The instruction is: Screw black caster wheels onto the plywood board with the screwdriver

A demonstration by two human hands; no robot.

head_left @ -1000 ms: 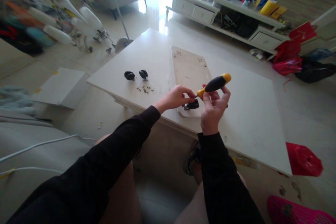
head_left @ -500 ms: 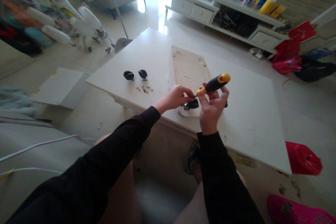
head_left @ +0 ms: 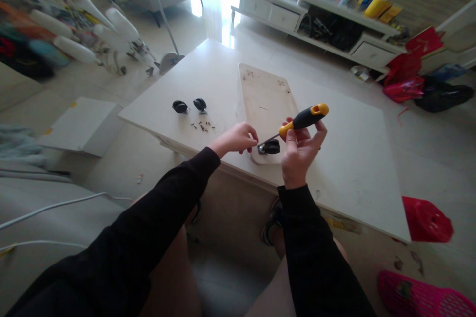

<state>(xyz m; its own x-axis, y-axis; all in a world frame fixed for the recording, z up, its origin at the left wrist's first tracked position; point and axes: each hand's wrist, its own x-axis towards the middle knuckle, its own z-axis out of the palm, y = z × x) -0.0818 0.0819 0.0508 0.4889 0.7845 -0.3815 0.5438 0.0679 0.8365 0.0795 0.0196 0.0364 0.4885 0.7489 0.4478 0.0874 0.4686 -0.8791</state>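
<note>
My right hand (head_left: 300,153) grips a screwdriver (head_left: 307,117) with a black and yellow handle, its shaft slanting down to the left. The tip is near the metal plate of a black caster wheel (head_left: 273,146) on the near end of a pale board (head_left: 264,94). Close to the tip, my left hand (head_left: 240,137) has its fingertips pinched together; whatever they hold is too small to make out. Two loose caster wheels, one (head_left: 180,106) beside the other (head_left: 200,104), lie on the left of the table, with several small screws (head_left: 203,127) in front of them.
The board lies on a white table (head_left: 345,158). A white box (head_left: 80,126) stands on the floor at left, a red stool (head_left: 427,220) by the right corner and a pink basket (head_left: 420,297) at lower right. A long cabinet (head_left: 275,12) runs along the back.
My left hand has drawn back a little to the left, away from the caster. The screwdriver's shaft now shows, its tip farther left over the caster's plate. The view has shifted slightly.
</note>
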